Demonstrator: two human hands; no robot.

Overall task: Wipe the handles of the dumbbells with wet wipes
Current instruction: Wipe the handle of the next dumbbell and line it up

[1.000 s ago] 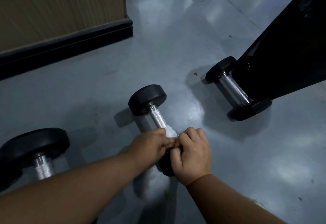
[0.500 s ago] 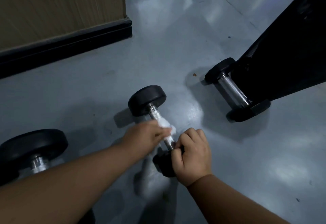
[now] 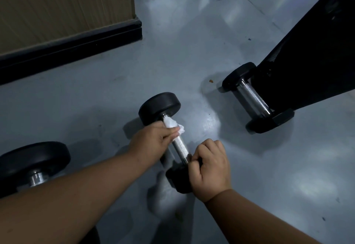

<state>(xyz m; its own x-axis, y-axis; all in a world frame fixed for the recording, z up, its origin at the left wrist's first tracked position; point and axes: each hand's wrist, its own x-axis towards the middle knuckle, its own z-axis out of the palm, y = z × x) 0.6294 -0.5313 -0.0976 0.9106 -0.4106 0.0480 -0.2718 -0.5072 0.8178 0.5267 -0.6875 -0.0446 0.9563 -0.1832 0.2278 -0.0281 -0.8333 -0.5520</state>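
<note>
White wipe (image 3: 173, 125) wrapped on dumbbell (image 3: 165, 128) handle (image 3: 179, 147) near far head, gripped by left hand (image 3: 151, 141). Right hand (image 3: 210, 168) curled round near head. Dumbbell lies on grey floor (image 3: 192, 51); two more dumbbells (image 3: 257, 99) (image 3: 32, 165) well apart.

We count three dumbbells on the floor: one in the middle (image 3: 159, 106), one at the left (image 3: 32, 159), one at the right (image 3: 255, 99). We see one white wipe (image 3: 172, 123) and two hands, left (image 3: 151, 141) and right (image 3: 210, 168).
</note>
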